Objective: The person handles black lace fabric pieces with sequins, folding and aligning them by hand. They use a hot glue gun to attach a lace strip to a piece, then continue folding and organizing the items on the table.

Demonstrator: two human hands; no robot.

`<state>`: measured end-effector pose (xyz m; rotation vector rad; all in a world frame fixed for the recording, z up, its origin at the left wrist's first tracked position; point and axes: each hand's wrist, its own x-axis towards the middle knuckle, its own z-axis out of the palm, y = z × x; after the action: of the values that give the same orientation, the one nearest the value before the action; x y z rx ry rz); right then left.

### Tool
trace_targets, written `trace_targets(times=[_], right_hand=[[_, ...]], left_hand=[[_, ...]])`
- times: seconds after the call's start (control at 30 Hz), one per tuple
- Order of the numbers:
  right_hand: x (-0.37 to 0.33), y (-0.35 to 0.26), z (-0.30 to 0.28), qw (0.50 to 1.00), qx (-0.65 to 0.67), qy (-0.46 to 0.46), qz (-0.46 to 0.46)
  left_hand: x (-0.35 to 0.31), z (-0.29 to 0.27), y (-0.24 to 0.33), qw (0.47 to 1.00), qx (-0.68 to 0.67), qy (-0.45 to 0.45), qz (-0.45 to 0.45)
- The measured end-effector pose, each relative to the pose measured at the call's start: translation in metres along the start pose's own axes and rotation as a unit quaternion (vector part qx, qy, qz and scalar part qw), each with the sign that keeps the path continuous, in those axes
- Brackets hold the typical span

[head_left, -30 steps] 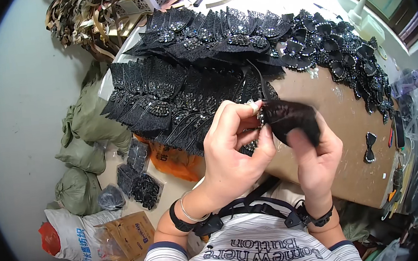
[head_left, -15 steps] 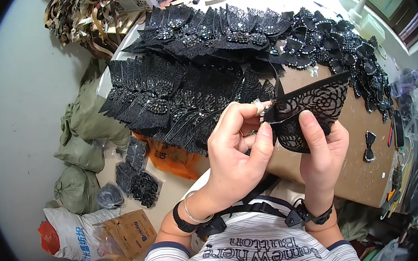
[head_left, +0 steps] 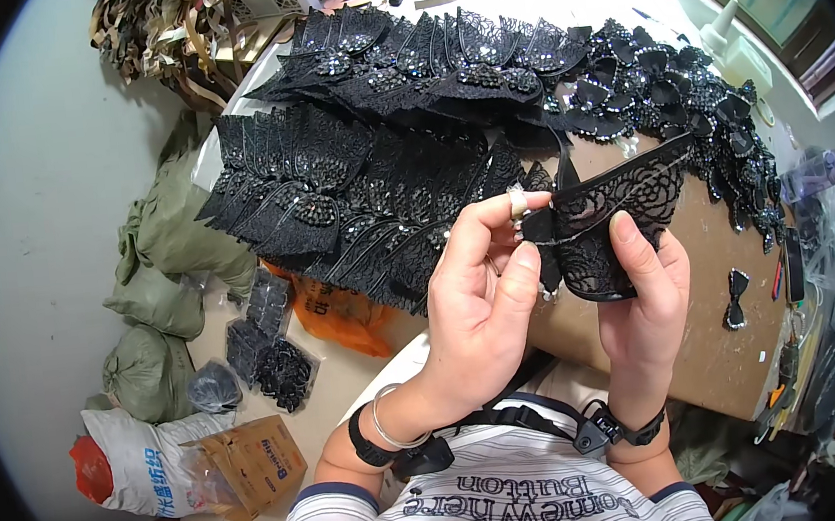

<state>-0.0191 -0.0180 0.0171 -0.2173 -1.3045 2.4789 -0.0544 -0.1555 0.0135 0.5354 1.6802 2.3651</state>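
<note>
My right hand [head_left: 647, 294] grips a black lace piece [head_left: 656, 182] with a dark bound edge, thumb on top and fingers beneath. Against the left end of that lace, my left hand [head_left: 477, 300] pinches a small black bow [head_left: 539, 227] trimmed with pale beads, its thumb and forefinger closed on it. A pale ring or wrap sits on the left forefinger. From the lace's upper corner a black strap [head_left: 566, 161] runs back toward the table. Whether a needle or thread is in the left fingers cannot be made out.
Stacked black lace pieces with sparkling beads [head_left: 328, 169] cover the table's left and back. Beaded black bows [head_left: 662, 86] are heaped at the back right. One loose bow [head_left: 737, 298] lies on the brown board [head_left: 698, 359]. Green sacks [head_left: 152, 376] and a carton [head_left: 252, 467] stand at floor left.
The lace piece has tilted slightly in my right hand, and its thumb sits a little higher. The bow under my left thumb shows more plainly now.
</note>
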Motion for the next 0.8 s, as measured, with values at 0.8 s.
trace_targets(times=[0.8], right_hand=[[-0.011,0.009,-0.007,0.971,-0.213,-0.001,-0.106]], left_hand=[[0.022,0.008,0.007,0.786,0.523,0.031,0.329]])
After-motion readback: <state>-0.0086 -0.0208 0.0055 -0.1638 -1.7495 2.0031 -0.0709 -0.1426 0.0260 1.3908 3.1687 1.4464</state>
